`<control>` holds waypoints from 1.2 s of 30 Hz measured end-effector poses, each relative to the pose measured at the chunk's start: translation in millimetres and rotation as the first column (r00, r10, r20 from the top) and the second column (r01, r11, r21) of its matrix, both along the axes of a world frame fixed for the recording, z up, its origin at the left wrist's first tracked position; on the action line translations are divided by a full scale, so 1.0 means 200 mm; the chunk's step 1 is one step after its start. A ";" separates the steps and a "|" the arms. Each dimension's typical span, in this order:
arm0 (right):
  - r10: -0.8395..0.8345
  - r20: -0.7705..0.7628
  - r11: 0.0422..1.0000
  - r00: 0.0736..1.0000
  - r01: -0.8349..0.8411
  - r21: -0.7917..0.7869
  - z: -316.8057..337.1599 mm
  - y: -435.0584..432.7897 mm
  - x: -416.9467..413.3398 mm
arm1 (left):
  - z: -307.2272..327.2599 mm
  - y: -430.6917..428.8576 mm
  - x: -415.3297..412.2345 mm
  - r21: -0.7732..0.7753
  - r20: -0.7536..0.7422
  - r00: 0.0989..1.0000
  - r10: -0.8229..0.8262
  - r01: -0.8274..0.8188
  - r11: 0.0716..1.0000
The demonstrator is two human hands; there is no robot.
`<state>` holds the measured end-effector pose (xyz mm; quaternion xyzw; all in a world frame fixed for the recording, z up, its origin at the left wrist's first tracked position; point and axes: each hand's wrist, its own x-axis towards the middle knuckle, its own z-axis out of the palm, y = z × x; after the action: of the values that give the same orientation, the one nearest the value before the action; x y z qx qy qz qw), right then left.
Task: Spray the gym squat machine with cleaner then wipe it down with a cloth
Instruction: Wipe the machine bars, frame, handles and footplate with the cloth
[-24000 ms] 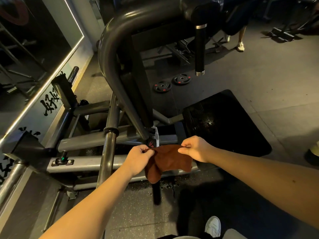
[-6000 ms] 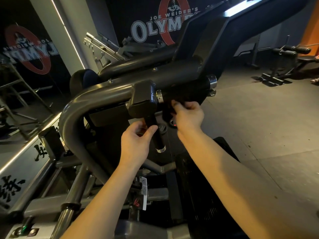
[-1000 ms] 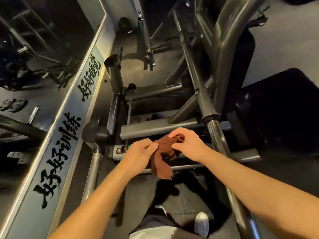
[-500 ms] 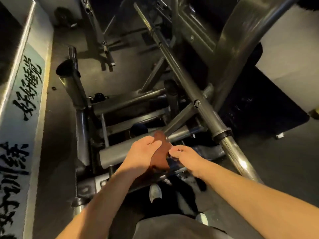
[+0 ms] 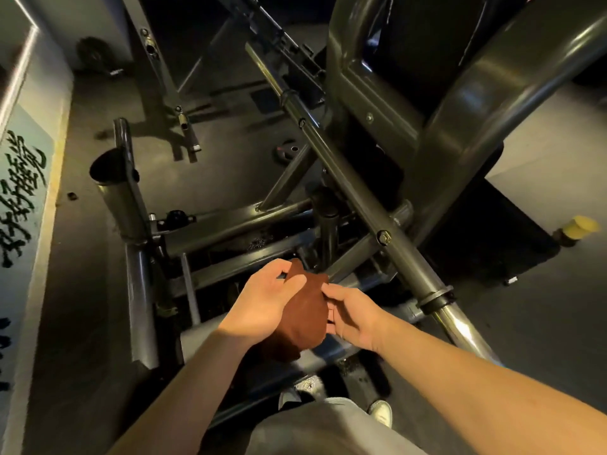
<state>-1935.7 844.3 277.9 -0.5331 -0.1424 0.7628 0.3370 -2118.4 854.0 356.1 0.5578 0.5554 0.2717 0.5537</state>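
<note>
A brown cloth (image 5: 305,318) is bunched between my two hands, just above the low frame tubes of the dark squat machine (image 5: 368,205). My left hand (image 5: 266,303) wraps round the cloth's left side, thumb over its top edge. My right hand (image 5: 353,315) touches the cloth's right edge with fingertips and thumb; its fingers are only lightly bent. A long diagonal steel bar (image 5: 437,303) of the machine runs down to the right of my right hand. No spray bottle is in view.
A wall panel with black lettering (image 5: 19,198) runs along the left. An upright open tube (image 5: 111,182) stands left of the frame. A black mat (image 5: 492,244) with a yellow-capped object (image 5: 578,228) lies at right. My shoes (image 5: 381,412) stand below.
Over the last second the view has swung further over the machine's base. The cloth has been gathered into my left hand, and my right hand has loosened to a fingertip touch.
</note>
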 end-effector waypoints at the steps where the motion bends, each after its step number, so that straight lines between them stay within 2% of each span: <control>1: 0.003 -0.007 1.000 1.000 -0.003 0.013 0.02 0.01 0.02 | 0.01 0.02 0.00 0.007 0.009 1.000 -0.006 0.006 1.000; 4: 0.000 0.036 0.999 0.999 -0.002 0.053 0.07 0.05 0.07 | 0.02 0.07 -0.02 0.047 -0.030 0.999 0.033 -0.032 0.998; 9: -0.037 0.216 0.991 0.976 0.008 0.136 0.12 0.10 0.19 | 0.02 0.15 -0.03 0.185 -0.267 0.953 0.140 -0.092 0.978; 12: -0.023 0.264 0.982 0.964 -0.028 0.188 0.17 0.13 0.25 | 0.04 0.18 0.00 0.208 -0.258 0.958 0.128 -0.074 0.975; 14: -0.010 0.271 0.972 0.963 -0.054 0.227 0.21 0.13 0.28 | 0.05 0.20 0.02 0.227 -0.303 0.943 0.133 -0.065 0.972; 16: 0.055 0.363 0.943 0.930 -0.167 0.286 0.26 0.12 0.31 | 0.06 0.22 0.05 0.221 -0.333 0.929 0.161 -0.089 0.971; 18: 0.139 0.549 0.884 0.824 -0.353 0.307 0.32 0.11 0.34 | 0.09 0.23 0.08 0.152 -0.292 0.947 0.131 -0.089 0.984; 20: 0.148 0.719 0.815 0.679 -0.495 0.300 0.37 0.12 0.36 | 0.12 0.25 0.09 0.109 -0.262 0.965 0.011 0.018 0.994; 21: 0.112 0.788 0.788 0.606 -0.537 0.301 0.39 0.13 0.38 | 0.13 0.26 0.10 0.116 -0.308 0.948 -0.075 0.116 0.986; 23: 0.030 0.891 0.737 0.454 -0.612 0.287 0.43 0.15 0.42 | 0.16 0.29 0.14 0.177 -0.531 0.826 -0.191 0.329 0.928; 24: -0.002 0.917 0.709 0.400 -0.646 0.283 0.46 0.15 0.44 | 0.17 0.31 0.16 0.232 -0.618 0.764 -0.182 0.398 0.887; 25: -0.019 0.927 0.683 0.376 -0.672 0.286 0.49 0.16 0.47 | 0.19 0.34 0.18 0.285 -0.647 0.746 -0.157 0.428 0.857; 27: -0.008 0.910 0.640 0.414 -0.698 0.323 0.57 0.15 0.52 | 0.22 0.38 0.23 0.371 -0.601 0.791 -0.117 0.405 0.835; 28: 0.008 0.880 0.636 0.474 -0.682 0.361 0.61 0.15 0.55 | 0.24 0.42 0.26 0.416 -0.560 0.821 -0.109 0.392 0.821; 30: 0.051 0.713 0.689 0.699 -0.542 0.481 0.69 0.14 0.62 | 0.30 0.48 0.35 0.488 -0.477 0.870 -0.127 0.382 0.784; 32: 0.043 0.393 0.783 0.919 -0.275 0.558 0.76 0.14 0.69 | 0.40 0.52 0.46 0.476 -0.402 0.897 -0.184 0.377 0.795; 34: -0.003 0.147 0.837 0.989 -0.078 0.541 0.84 0.13 0.76 | 0.50 0.57 0.58 0.479 -0.354 0.911 -0.209 0.369 0.797; 36: -0.068 0.060 0.834 0.996 0.024 0.552 0.91 0.12 0.83 | 0.59 0.61 0.69 0.511 -0.361 0.908 -0.211 0.382 0.770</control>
<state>-1770.7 868.9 460.1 -0.4459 -0.3557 0.6602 0.4886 -1979.4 976.2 474.9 0.8117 0.4254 0.2507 0.3119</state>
